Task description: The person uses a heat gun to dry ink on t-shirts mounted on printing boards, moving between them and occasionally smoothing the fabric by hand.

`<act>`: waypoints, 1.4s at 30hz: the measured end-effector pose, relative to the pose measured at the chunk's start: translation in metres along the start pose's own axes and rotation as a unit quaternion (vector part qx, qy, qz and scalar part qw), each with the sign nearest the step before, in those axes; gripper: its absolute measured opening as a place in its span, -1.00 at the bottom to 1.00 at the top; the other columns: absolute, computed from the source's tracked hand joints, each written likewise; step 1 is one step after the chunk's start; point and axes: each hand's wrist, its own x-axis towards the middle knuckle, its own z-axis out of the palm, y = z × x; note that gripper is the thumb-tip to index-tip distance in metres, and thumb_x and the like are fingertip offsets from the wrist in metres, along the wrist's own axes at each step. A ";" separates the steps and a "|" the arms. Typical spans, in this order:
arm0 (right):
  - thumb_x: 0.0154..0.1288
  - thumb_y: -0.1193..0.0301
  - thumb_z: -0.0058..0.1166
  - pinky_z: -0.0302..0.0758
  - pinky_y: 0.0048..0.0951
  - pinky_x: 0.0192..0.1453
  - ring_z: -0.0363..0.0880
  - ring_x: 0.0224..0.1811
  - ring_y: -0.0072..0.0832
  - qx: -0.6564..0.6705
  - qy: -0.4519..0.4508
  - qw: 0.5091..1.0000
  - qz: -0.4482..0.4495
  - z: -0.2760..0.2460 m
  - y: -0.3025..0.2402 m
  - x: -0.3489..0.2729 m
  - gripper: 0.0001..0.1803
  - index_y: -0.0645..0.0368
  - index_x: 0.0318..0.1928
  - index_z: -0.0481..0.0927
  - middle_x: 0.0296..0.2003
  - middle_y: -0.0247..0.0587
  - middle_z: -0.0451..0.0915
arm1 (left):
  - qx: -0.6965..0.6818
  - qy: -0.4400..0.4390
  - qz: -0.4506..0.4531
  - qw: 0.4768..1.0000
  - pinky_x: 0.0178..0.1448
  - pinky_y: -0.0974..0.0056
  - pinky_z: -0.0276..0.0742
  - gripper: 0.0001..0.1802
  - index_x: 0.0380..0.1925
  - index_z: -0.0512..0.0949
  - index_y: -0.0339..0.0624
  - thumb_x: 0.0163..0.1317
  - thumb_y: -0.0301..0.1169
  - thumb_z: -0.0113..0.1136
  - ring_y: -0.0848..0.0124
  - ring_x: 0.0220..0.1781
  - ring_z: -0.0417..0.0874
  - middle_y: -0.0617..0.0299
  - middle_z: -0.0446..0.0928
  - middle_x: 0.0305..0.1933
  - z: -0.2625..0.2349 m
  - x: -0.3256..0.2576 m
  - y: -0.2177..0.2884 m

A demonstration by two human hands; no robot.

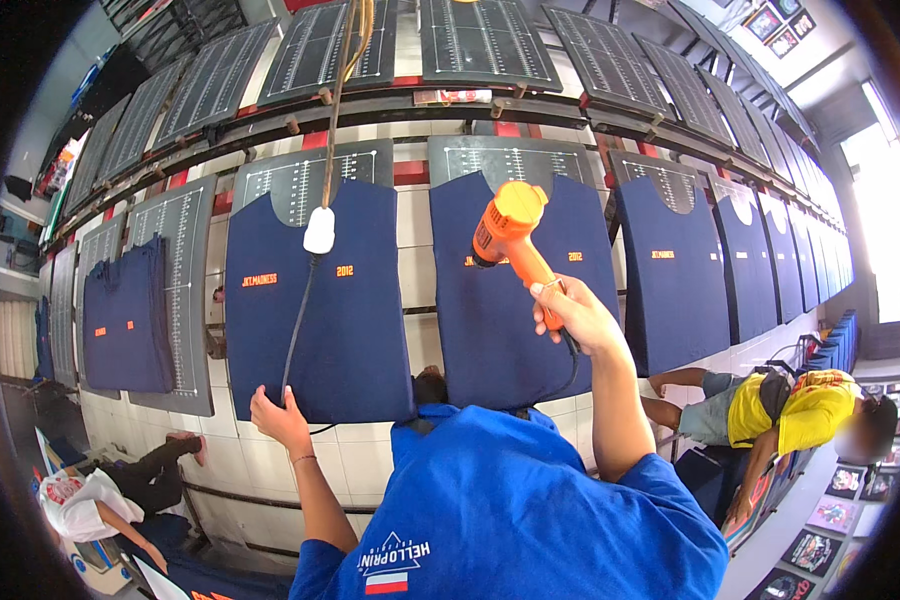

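An orange heat gun [518, 222] is raised in my right hand [580, 315], whose fingers wrap round its handle. Its dark nozzle points left and down over a navy shirt [510, 340] with small orange printing on the chest. My left hand [284, 420] has its fingers curled round a black cord [298, 325] at the lower edge of another navy shirt [360, 340]. That cord runs up to a white connector [319, 231], which hangs from a brown cable [334, 110]. Both shirts lie flat on dark boards with white scale marks.
Further navy shirts [670, 280] lie on boards in a row to the right, and a bunched one [130, 320] lies at the left. Bare marked boards [485, 45] line the far side. A person in yellow [810, 400] leans at the right; another person [90, 505] is at lower left.
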 end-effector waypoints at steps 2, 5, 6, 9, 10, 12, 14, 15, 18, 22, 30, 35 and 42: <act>0.34 0.14 0.05 0.34 -0.64 -0.61 0.49 -0.56 -0.65 -0.014 -0.002 1.000 -0.003 -0.001 -0.003 0.008 -0.64 0.22 -0.20 0.43 -0.55 -0.38 0.46 | 0.023 0.056 0.004 0.998 0.33 -0.06 0.17 -0.34 0.20 0.31 -0.19 0.12 -0.24 0.31 -0.01 0.29 0.28 -0.06 0.31 0.24 -0.004 -0.012 0.026; 0.33 0.14 0.06 0.33 -0.65 -0.61 0.49 -0.56 -0.67 -0.021 0.008 1.000 -0.002 0.001 0.000 0.017 -0.65 0.21 -0.20 0.45 -0.55 -0.39 0.46 | -0.015 0.113 0.095 0.989 0.40 -0.11 0.06 -0.31 0.28 0.20 -0.32 0.18 -0.30 0.17 -0.10 0.36 0.18 -0.17 0.20 0.32 -0.003 -0.034 0.064; 0.33 0.14 0.06 0.33 -0.65 -0.61 0.48 -0.56 -0.67 -0.024 0.000 1.000 0.004 0.001 0.002 0.021 -0.65 0.21 -0.20 0.45 -0.55 -0.40 0.46 | -0.043 0.089 0.139 0.985 0.41 -0.12 0.05 -0.31 0.28 0.19 -0.36 0.20 -0.29 0.14 -0.12 0.37 0.17 -0.19 0.19 0.33 0.003 -0.043 0.073; 0.32 0.16 0.07 0.33 -0.66 -0.61 0.48 -0.56 -0.69 -0.035 -0.004 0.999 0.017 -0.001 0.006 0.027 -0.66 0.21 -0.19 0.46 -0.55 -0.42 0.45 | -0.098 0.002 0.233 0.968 0.44 -0.13 0.00 -0.31 0.29 0.15 -0.42 0.26 -0.25 0.07 -0.19 0.41 0.12 -0.25 0.15 0.37 0.026 -0.056 0.107; 0.32 0.17 0.08 0.33 -0.66 -0.61 0.48 -0.56 -0.69 -0.042 0.002 0.999 0.016 0.001 0.006 0.028 -0.67 0.22 -0.19 0.47 -0.55 -0.42 0.46 | -0.090 -0.026 0.217 0.972 0.46 -0.11 -0.02 -0.30 0.31 0.13 -0.42 0.29 -0.21 0.05 -0.19 0.45 0.07 -0.25 0.10 0.40 0.031 -0.054 0.117; 0.31 0.21 0.10 0.33 -0.67 -0.60 0.47 -0.57 -0.70 -0.036 0.005 0.999 0.008 0.002 0.013 0.030 -0.68 0.23 -0.17 0.48 -0.55 -0.43 0.46 | -0.022 -0.043 0.185 0.982 0.49 -0.10 -0.05 -0.30 0.32 0.10 -0.42 0.35 -0.16 -0.03 -0.12 0.47 0.05 -0.22 0.08 0.42 0.047 -0.037 0.135; 0.31 0.21 0.11 0.33 -0.67 -0.60 0.47 -0.58 -0.70 -0.018 0.000 1.000 0.024 -0.004 0.009 0.031 -0.68 0.23 -0.18 0.48 -0.55 -0.43 0.46 | 0.012 -0.042 0.182 0.982 0.49 -0.09 -0.06 -0.31 0.32 0.10 -0.44 0.38 -0.14 -0.07 -0.10 0.48 0.05 -0.22 0.07 0.43 0.057 -0.009 0.152; 0.31 0.21 0.11 0.33 -0.67 -0.60 0.47 -0.58 -0.71 -0.011 -0.004 0.999 0.031 -0.006 0.007 0.031 -0.69 0.23 -0.18 0.48 -0.55 -0.43 0.46 | 0.022 -0.039 0.181 0.982 0.49 -0.08 -0.05 -0.31 0.32 0.10 -0.44 0.38 -0.13 -0.09 -0.10 0.48 0.05 -0.23 0.07 0.43 0.065 0.006 0.157; 0.31 0.22 0.11 0.33 -0.67 -0.61 0.47 -0.58 -0.70 -0.024 0.001 1.000 0.006 0.001 0.014 0.036 -0.69 0.23 -0.19 0.48 -0.55 -0.43 0.47 | 0.019 -0.036 0.186 0.982 0.51 -0.06 -0.08 -0.30 0.31 0.12 -0.47 0.39 -0.10 -0.12 -0.07 0.50 0.03 -0.23 0.05 0.44 0.088 0.042 0.171; 0.31 0.21 0.11 0.34 -0.67 -0.58 0.47 -0.58 -0.71 -0.011 -0.010 1.000 0.026 -0.006 0.007 0.035 -0.70 0.21 -0.20 0.47 -0.55 -0.43 0.46 | 0.036 -0.059 0.184 0.980 0.53 -0.04 -0.16 -0.28 0.34 0.08 -0.44 0.39 -0.08 -0.16 -0.03 0.52 -0.04 -0.19 0.01 0.46 0.105 0.054 0.192; 0.31 0.23 0.12 0.34 -0.69 -0.59 0.45 -0.58 -0.73 -0.027 -0.014 0.999 0.021 -0.007 0.013 0.032 -0.67 0.23 -0.11 0.48 -0.54 -0.47 0.46 | -0.006 -0.104 0.266 0.958 0.53 -0.03 -0.12 -0.27 0.36 0.05 -0.41 0.39 -0.09 -0.12 -0.08 0.50 0.02 -0.20 0.05 0.44 0.097 0.026 0.210; 0.31 0.24 0.12 0.34 -0.69 -0.60 0.45 -0.59 -0.73 -0.013 -0.012 0.999 0.031 -0.008 0.010 0.030 -0.68 0.24 -0.13 0.48 -0.53 -0.46 0.46 | 0.000 -0.075 0.269 0.960 0.53 -0.03 -0.12 -0.28 0.36 0.04 -0.42 0.39 -0.10 -0.13 -0.05 0.51 -0.02 -0.19 0.02 0.46 0.097 0.025 0.211; 0.29 0.27 0.13 0.32 -0.70 -0.60 0.47 -0.58 -0.73 -0.017 -0.002 1.000 0.024 -0.007 0.013 0.031 -0.70 0.25 -0.14 0.49 -0.55 -0.45 0.47 | -0.018 -0.089 0.316 0.944 0.54 -0.03 -0.16 -0.29 0.36 0.05 -0.44 0.40 -0.11 -0.15 -0.03 0.53 -0.05 -0.19 -0.02 0.48 0.097 0.021 0.210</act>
